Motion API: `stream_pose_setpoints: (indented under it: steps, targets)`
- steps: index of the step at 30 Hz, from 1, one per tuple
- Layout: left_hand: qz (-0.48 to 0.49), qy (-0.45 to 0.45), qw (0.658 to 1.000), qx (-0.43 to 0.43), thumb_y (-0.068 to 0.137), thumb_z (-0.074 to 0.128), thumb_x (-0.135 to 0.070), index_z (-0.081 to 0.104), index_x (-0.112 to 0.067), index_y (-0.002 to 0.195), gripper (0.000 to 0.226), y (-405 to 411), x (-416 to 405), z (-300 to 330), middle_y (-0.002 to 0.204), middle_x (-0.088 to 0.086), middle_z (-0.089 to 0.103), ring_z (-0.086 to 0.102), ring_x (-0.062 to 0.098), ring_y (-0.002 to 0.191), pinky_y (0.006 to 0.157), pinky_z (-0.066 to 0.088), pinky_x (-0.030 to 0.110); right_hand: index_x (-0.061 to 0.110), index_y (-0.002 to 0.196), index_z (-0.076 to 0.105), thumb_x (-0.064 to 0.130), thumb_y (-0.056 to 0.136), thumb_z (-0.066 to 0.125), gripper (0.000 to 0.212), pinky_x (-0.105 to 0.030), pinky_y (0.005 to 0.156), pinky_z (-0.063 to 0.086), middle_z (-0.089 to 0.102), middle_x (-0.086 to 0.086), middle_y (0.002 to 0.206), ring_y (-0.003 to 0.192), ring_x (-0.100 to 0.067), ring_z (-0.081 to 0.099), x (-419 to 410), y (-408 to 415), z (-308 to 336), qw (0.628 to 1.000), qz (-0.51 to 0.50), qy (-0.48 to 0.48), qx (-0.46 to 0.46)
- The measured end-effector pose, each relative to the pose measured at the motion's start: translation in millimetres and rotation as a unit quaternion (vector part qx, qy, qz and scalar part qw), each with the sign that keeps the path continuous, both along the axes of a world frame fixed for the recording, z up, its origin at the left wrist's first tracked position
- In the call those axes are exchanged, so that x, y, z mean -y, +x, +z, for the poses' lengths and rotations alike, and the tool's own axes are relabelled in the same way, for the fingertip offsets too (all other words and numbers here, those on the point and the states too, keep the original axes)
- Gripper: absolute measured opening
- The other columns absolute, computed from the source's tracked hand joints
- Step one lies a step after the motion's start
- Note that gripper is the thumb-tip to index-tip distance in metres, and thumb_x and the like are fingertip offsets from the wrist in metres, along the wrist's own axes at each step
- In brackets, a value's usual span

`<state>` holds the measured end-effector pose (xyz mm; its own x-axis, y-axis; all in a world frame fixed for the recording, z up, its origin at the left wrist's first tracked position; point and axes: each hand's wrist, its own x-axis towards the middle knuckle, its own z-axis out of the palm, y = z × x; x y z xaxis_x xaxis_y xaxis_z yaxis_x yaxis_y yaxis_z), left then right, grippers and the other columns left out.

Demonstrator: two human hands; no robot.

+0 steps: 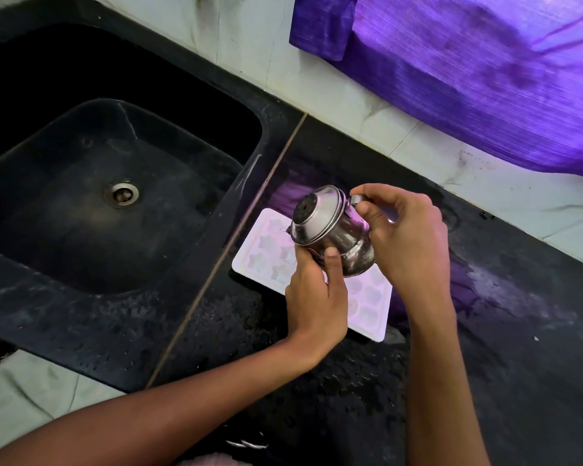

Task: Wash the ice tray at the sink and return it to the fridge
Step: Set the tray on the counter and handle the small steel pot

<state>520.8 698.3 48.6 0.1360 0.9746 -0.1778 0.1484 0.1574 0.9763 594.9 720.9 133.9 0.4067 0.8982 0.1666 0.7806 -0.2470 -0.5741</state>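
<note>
Far left, you've got the black sink (pixel 81 183) with its metal drain (pixel 121 194) sitting in the middle of the basin, the floor of it looking wet. Moving right across the seam in the black countertop (pixel 485 331), there's the white ice tray (pixel 266 260), lying flat on the counter just beside the sink, its star-shaped cups facing up, and part of it hidden under your hands. Above the tray, your left hand (pixel 317 297) comes up from below and grips the body of a small steel jug (pixel 330 230), thumb pressed on its side, fingers curled underneath. The jug is tipped over on its side, lid end pointing toward the sink, held clear above the tray. Your right hand (pixel 408 237) is at the jug's far side, fingers curled and pinching its handle near the rim. Further right the counter shows pale wet streaks and a purple glow, and along the tiled wall behind hangs a purple curtain (pixel 468 68).
</note>
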Motion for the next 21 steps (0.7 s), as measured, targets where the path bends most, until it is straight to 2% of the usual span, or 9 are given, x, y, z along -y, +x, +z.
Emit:
stream_pose_setpoints:
  steps: [4,7,10,12,16,21]
  targets:
    - [-0.003,0.004,1.000,0.003,0.098,0.032,-0.039,0.043,-0.015,0.129,0.041,0.1,0.7,-0.3,0.100,-0.007,0.065,0.060,0.016,0.086,0.069,0.037,0.027,0.029,0.098,0.071,0.017,0.091,0.059,0.018,-0.001,0.064,0.039,0.061,0.020,0.085,0.076,0.008,0.055,2.1,-0.1,0.4,1.000,0.000,0.005,0.004]
    - [-0.002,0.006,1.000,0.001,0.098,0.032,-0.039,0.042,-0.014,0.129,0.041,-0.1,1.2,-0.8,0.103,-0.002,0.067,0.061,0.020,0.089,0.069,0.037,0.028,0.029,0.097,0.071,0.018,0.091,0.060,0.017,-0.009,0.070,0.041,0.060,0.021,0.083,0.079,0.002,0.057,4.4,-0.8,0.4,1.000,-0.001,0.011,0.002]
    - [-0.002,0.014,1.000,0.002,0.098,0.032,-0.040,0.042,-0.014,0.130,0.041,-1.6,3.4,-0.3,0.103,-0.004,0.066,0.061,0.018,0.088,0.071,0.039,0.028,0.030,0.096,0.070,0.018,0.091,0.060,0.018,-0.008,0.070,0.041,0.062,0.019,0.085,0.085,-0.001,0.058,7.0,-1.9,0.7,1.000,-0.002,0.015,0.001]
    - [-0.001,0.025,1.000,0.007,0.097,0.031,-0.044,0.041,-0.015,0.131,0.045,-2.3,4.9,-0.4,0.104,-0.004,0.066,0.062,0.019,0.090,0.074,0.043,0.031,0.031,0.095,0.070,0.017,0.091,0.060,0.018,-0.006,0.069,0.040,0.064,0.018,0.088,0.087,-0.001,0.059,9.0,-2.7,1.2,1.000,-0.002,0.017,-0.002]
    - [0.011,0.037,0.999,0.013,0.087,0.026,-0.052,0.039,-0.015,0.134,0.061,-2.8,7.3,1.7,0.107,-0.003,0.067,0.062,0.019,0.094,0.081,0.047,0.037,0.035,0.089,0.067,0.017,0.089,0.060,0.020,-0.012,0.072,0.044,0.065,0.019,0.085,0.085,-0.002,0.061,13.2,-5.5,2.1,1.000,-0.003,0.030,0.005]
    - [0.017,0.040,0.999,0.010,0.086,0.025,-0.052,0.035,-0.014,0.138,0.065,-7.0,12.9,5.3,0.111,-0.003,0.066,0.061,0.018,0.097,0.083,0.046,0.037,0.037,0.087,0.064,0.016,0.089,0.060,0.022,-0.021,0.073,0.047,0.060,0.027,0.077,0.082,-0.002,0.060,18.9,-10.8,4.4,0.999,0.002,0.034,0.015]
